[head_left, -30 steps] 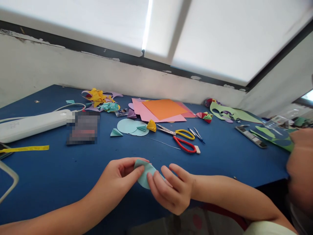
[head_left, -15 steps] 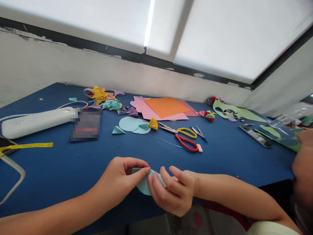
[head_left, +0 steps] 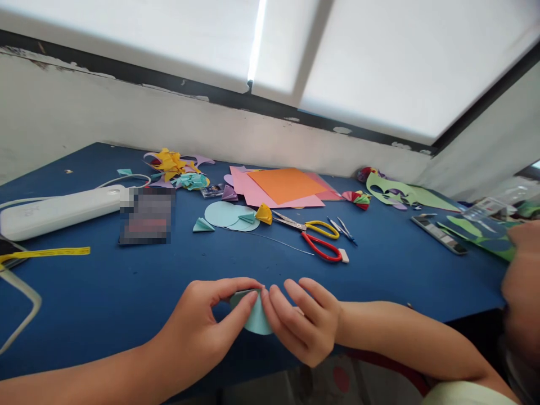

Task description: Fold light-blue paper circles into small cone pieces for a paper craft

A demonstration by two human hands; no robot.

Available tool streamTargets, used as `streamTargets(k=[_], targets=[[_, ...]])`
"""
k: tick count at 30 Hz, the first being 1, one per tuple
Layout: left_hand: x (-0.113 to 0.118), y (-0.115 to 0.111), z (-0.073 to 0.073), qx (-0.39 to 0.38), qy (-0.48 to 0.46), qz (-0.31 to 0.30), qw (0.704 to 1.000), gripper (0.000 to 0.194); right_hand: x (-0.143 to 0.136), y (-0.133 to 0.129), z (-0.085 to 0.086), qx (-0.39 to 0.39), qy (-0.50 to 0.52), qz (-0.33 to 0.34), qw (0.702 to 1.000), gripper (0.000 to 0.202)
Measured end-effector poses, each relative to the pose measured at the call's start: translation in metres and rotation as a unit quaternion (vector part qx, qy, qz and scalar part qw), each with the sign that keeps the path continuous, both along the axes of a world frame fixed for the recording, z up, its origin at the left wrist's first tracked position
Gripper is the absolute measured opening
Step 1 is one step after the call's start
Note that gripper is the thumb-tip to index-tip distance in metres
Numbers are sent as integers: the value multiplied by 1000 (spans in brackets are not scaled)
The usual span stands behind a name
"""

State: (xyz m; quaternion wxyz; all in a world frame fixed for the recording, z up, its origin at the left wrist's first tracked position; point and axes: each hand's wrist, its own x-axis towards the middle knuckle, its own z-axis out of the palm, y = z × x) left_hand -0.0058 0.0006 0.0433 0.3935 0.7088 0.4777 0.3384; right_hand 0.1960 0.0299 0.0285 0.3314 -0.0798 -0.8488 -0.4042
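A light-blue paper circle [head_left: 258, 322], bent into a curve, is held between both hands above the table's near edge. My left hand [head_left: 215, 320] pinches it with thumb and forefinger at the upper edge. The fingers of my right hand [head_left: 301, 320] curl against its right side; the right thumb is mostly hidden. Beyond them lie flat light-blue paper circles [head_left: 221, 214], a folded light-blue paper cone [head_left: 203, 225] and a yellow folded paper piece [head_left: 264, 214]. Scissors [head_left: 314, 227] with one yellow and one red handle rest beside these.
Orange paper [head_left: 287, 185] and pink sheets lie at the back of the blue table [head_left: 169, 304]. A white elongated device [head_left: 67, 211] and a blurred dark flat object [head_left: 148, 216] are at left. A phone [head_left: 439, 233] and green paper scraps [head_left: 413, 194] lie right, near another person's arm [head_left: 525, 281].
My left hand has shifted slightly, and the light-blue circle is more curved, showing less of its right part. Both hands stay on it.
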Motion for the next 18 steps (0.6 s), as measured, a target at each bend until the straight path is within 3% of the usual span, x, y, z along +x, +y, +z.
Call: streamTargets(k=[4,11,18], targets=[[-5,-6,-6,54,-15,-28,998,29,1,0,1,-49,21,-10,999,23],[-4,-5,-13,137,39,-74,987,33,-1,2,-7,-88,11,-1,996,22],[-5,-2,-10,211,74,-101,969,32,-5,3,-2,-305,19,-13,952,20]])
